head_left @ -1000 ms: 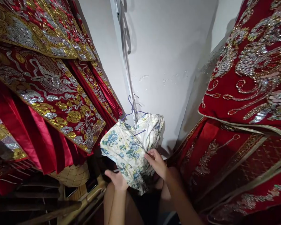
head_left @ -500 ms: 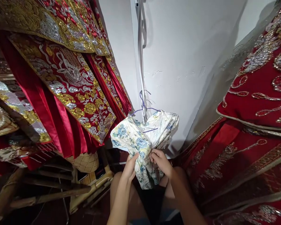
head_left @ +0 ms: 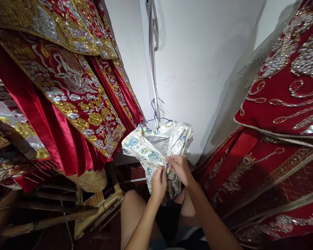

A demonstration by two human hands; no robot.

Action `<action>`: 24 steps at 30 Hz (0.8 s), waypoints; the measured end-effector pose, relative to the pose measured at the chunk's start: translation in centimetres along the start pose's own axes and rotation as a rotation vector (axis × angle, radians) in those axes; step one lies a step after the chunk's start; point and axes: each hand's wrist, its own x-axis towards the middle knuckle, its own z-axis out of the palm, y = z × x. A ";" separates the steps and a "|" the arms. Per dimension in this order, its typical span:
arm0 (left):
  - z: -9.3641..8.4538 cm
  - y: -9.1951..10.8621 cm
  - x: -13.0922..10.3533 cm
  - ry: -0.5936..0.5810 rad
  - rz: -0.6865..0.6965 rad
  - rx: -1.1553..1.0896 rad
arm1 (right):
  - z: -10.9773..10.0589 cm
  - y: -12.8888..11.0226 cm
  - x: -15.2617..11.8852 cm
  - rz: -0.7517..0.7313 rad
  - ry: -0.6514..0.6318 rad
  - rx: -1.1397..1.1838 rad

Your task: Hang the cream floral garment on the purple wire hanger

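A white shirt with blue and green flowers (head_left: pixel 146 149) hangs on a purple wire hanger (head_left: pixel 154 116) in front of me. Its V-shaped neckline is open at the top, and the two front edges meet lower down. My left hand (head_left: pixel 159 178) pinches the front edge of the shirt from below. Just above and to the right, my right hand (head_left: pixel 177 167) is closed on the other front edge, fingertips close to the left ones. Whatever small part lies between the fingertips is hidden. The lower shirt falls behind my hands, above my knees.
Red robes with gold and silver sequins (head_left: pixel 78 86) hang at left, and a beaded red garment (head_left: pixel 281 97) at right. A bamboo chair (head_left: pixel 112 198) with a woven basket (head_left: pixel 90 180) stands lower left. A white pole (head_left: pixel 151 62) runs along the wall (head_left: pixel 198 52).
My left hand has moved right and slightly up from the shirt's side to its front edge, beside my right hand. My right hand has risen slightly. The view has shifted a little.
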 end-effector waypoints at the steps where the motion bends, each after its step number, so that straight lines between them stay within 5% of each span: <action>1: -0.2 -0.2 0.5 -0.021 -0.008 -0.013 | -0.1 -1.4 1.2 -0.040 0.055 0.026; 5: -1.2 -1.8 2.1 -0.043 -0.118 -0.128 | 0.1 -7.3 6.8 -0.117 0.109 0.171; 8: -2.4 -2.4 3.2 -0.044 -0.165 -0.156 | 1.0 -9.5 9.1 -0.140 0.096 0.201; 12: -4.7 0.3 6.2 0.035 -0.057 -0.182 | 1.8 -8.9 8.7 -0.133 -0.007 0.209; 15: -6.2 4.2 10.0 0.157 0.201 -0.117 | 2.2 -8.1 8.0 -0.142 -0.041 0.178; 18: -7.0 7.4 13.8 0.137 0.423 0.129 | 2.4 -8.0 8.0 -0.189 -0.065 0.131; 22: -7.4 9.3 16.2 0.101 0.587 0.337 | 2.3 -6.6 8.9 -0.233 0.009 0.005; 24: -8.1 9.2 16.4 0.231 0.582 0.315 | 2.2 -5.0 9.1 -0.206 0.045 -0.098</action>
